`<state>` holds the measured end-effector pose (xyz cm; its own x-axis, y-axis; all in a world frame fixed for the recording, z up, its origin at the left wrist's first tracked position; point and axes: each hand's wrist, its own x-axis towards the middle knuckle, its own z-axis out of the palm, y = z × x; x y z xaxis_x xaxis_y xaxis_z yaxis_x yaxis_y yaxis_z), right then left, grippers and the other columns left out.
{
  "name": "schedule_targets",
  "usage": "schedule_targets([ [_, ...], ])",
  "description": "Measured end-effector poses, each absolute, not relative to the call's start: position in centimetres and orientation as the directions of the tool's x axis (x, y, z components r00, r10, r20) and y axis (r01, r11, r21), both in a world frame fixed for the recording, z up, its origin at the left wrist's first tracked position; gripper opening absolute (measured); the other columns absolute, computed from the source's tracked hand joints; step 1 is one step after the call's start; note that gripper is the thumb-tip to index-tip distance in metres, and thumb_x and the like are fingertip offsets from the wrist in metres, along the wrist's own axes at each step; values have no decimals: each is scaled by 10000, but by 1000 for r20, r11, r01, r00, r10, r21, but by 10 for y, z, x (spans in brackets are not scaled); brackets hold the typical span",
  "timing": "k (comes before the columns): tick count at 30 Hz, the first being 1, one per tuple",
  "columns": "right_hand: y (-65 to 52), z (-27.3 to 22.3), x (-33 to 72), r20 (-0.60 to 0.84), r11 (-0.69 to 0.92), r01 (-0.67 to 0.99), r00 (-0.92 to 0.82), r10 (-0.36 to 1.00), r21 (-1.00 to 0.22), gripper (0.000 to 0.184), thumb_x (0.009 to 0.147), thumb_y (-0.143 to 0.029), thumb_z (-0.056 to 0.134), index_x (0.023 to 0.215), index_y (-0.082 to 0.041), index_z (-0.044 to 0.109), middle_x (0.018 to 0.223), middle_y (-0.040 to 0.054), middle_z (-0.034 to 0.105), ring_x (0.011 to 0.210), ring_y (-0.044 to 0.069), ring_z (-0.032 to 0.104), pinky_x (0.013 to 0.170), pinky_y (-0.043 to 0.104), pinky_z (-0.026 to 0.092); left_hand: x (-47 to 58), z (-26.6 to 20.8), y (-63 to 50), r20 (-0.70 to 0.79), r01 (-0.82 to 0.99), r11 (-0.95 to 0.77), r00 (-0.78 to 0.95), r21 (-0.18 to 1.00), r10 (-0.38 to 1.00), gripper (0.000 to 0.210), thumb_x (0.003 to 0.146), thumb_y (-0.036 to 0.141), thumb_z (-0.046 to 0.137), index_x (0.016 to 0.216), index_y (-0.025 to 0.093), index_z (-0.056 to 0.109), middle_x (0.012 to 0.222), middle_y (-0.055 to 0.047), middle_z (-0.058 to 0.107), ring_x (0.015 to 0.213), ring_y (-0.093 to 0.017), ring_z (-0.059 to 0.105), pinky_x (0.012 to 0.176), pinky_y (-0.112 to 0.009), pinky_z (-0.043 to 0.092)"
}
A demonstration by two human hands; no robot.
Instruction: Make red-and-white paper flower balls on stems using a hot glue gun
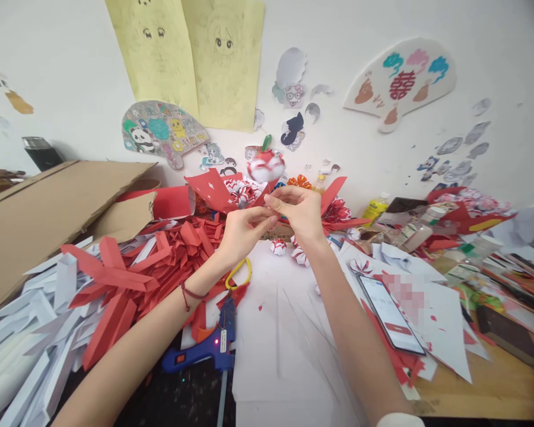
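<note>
Head view: toward the desk's (485,388) near edge, a blue glue gun (198,356) lies left of white paper sheets (271,332), its red light lit. If its tip is hot, a lowered forearm could be burned or loose paper scorched. Farther in, folded red paper strips (178,255) are heaped on the left; a dragging elbow could spill them. Over the middle of the desk's far side, the left hand (249,231) and right hand (298,210) meet, both pinched, apparently on the stem or base of a red-and-white paper flower (267,167); the exact grip is hidden. Uneven pressure there could bend it or loosen the bloom. The flower is upright just above the fingertips: rounded, white-lobed, red between, green-tipped; blur obscures finer detail.
</note>
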<state>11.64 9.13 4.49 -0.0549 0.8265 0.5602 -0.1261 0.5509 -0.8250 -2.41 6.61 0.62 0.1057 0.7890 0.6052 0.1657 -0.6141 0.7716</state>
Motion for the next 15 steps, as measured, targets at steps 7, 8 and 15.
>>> schedule_targets([
  [7, 91, 46, 117, 513, 488, -190, -115, 851, -852, 353, 619, -473, 915, 777, -189, 778, 744, 45, 762, 710, 191, 712, 707, 330, 592, -25, 12, 61, 637, 234, -623, 18, 746, 770, 209, 838, 377, 752, 789, 173, 752, 731, -30, 762, 624, -153, 676, 581, -249, 513],
  [8, 91, 46, 117, 509, 483, -189, -127, 851, -855, 352, 632, -475, 909, 792, -189, 782, 752, 47, 767, 718, 194, 718, 722, 336, 596, -25, 12, 60, 643, 253, -623, 7, 740, 766, 223, 832, 383, 757, 757, 173, 736, 705, -24, 750, 607, -146, 661, 563, -244, 494],
  [15, 88, 48, 118, 540, 501, -211, -222, 812, -839, 337, 718, -495, 859, 858, -195, 795, 775, 49, 785, 773, 203, 743, 799, 348, 600, -25, 11, 61, 680, 344, -626, -50, 699, 732, 302, 797, 379, 792, 649, 182, 617, 649, 1, 707, 593, -122, 591, 572, -240, 440],
])
